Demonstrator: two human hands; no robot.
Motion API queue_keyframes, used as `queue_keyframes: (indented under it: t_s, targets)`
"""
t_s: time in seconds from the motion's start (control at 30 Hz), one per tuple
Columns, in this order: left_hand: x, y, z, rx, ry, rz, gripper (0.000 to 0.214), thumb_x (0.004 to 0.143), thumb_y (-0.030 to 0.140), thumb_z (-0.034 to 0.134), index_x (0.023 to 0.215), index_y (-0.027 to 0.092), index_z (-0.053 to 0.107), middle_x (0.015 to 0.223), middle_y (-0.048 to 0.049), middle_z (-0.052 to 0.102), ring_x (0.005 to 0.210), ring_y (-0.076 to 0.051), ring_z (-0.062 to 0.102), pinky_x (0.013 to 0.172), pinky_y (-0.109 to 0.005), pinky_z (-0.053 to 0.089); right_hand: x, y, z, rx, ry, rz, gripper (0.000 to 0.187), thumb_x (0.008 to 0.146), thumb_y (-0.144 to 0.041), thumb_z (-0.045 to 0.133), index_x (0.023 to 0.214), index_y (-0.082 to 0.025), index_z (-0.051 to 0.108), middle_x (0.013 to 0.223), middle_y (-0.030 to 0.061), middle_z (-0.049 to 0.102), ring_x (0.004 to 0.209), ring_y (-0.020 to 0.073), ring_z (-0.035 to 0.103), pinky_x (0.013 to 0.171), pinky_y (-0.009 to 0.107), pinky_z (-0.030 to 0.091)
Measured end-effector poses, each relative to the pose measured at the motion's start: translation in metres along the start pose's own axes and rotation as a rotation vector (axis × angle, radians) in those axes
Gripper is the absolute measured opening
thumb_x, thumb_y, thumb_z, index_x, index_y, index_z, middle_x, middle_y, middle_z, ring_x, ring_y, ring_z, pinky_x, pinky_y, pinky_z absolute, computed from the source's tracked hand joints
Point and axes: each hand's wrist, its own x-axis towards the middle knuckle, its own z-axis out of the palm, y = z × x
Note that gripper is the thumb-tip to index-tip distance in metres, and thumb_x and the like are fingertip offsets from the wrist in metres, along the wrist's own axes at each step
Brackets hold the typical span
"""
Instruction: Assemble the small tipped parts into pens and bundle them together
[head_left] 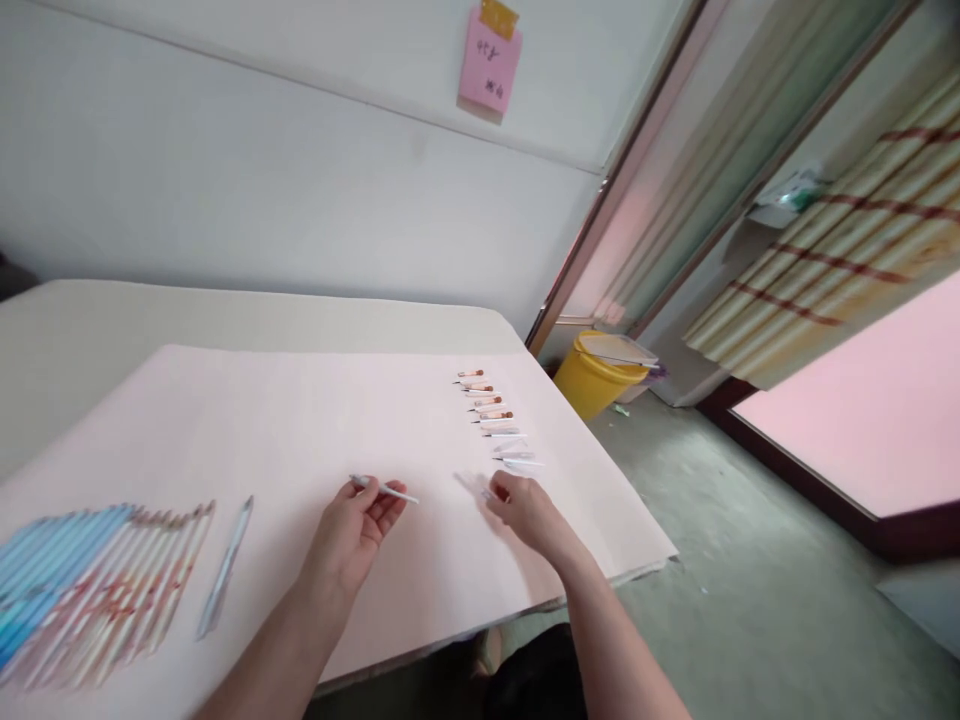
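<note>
My left hand [358,528] is curled, palm up, around a thin white pen refill [386,489] whose tip points right. My right hand [525,507] rests on the pale pink sheet [262,420], fingers bunched near the near end of a column of several short pen parts [491,412]; what it pinches, if anything, is blurred. A row of several blue and pink-patterned pen barrels [90,585] lies at the left. One single pale blue pen [225,565] lies just right of that row.
The sheet covers a white table [90,310] against a white wall with a pink note [490,62]. A yellow bin [600,372] with a lid stands on the grey floor right of the table. A doorway and striped curtain are at right.
</note>
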Motion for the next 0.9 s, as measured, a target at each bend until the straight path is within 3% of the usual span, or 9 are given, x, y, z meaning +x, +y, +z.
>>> queue_keyframes:
  t_s: [0.07,0.17,0.43,0.63,0.9]
  targets:
    - [0.004,0.005,-0.002,-0.013,0.019,0.034,0.011,0.082,0.008,0.051,0.074,0.015,0.05,0.079,-0.0096,0.065,0.077,-0.017,0.066,0.071,-0.033,0.056,-0.008,-0.021,0.002,0.182,0.007,-0.279,0.006,0.08,-0.021,0.051,0.076,-0.019,0.055,0.07,-0.0017,0.059,0.065,0.0116,0.052,0.058,0.02,0.033]
    - [0.009,0.009,-0.005,-0.025,0.031,0.067,0.01,0.082,0.009,0.05,0.074,0.015,0.05,0.078,-0.0089,0.065,0.077,-0.018,0.066,0.072,-0.034,0.055,-0.014,-0.043,0.004,0.308,0.066,-0.453,0.007,0.08,-0.018,0.052,0.073,-0.019,0.053,0.071,-0.0022,0.055,0.066,0.0112,0.05,0.058,0.02,0.032]
    - [0.007,0.0,0.0,0.048,0.016,0.105,0.009,0.081,0.011,0.054,0.076,0.017,0.049,0.075,-0.0071,0.065,0.078,-0.018,0.066,0.072,-0.034,0.054,-0.015,-0.056,0.006,0.324,0.112,-0.481,0.009,0.079,-0.009,0.053,0.081,-0.018,0.056,0.077,0.0005,0.055,0.067,0.0117,0.051,0.061,0.022,0.034]
    - [-0.001,-0.012,0.002,0.188,0.001,0.113,0.011,0.078,0.021,0.061,0.081,0.017,0.051,0.088,-0.0105,0.068,0.078,-0.015,0.065,0.07,-0.027,0.052,-0.017,-0.065,0.02,0.282,0.19,-0.473,0.009,0.08,-0.01,0.054,0.08,-0.018,0.057,0.076,0.0006,0.054,0.063,0.0113,0.049,0.059,0.022,0.034]
    - [-0.002,-0.013,0.001,0.21,-0.036,0.133,0.018,0.075,0.027,0.065,0.084,0.018,0.051,0.092,-0.01,0.068,0.08,-0.015,0.064,0.073,-0.028,0.05,-0.019,-0.071,0.026,0.302,0.223,-0.439,0.009,0.08,-0.011,0.053,0.078,-0.018,0.058,0.075,0.0007,0.056,0.063,0.0115,0.051,0.058,0.022,0.034]
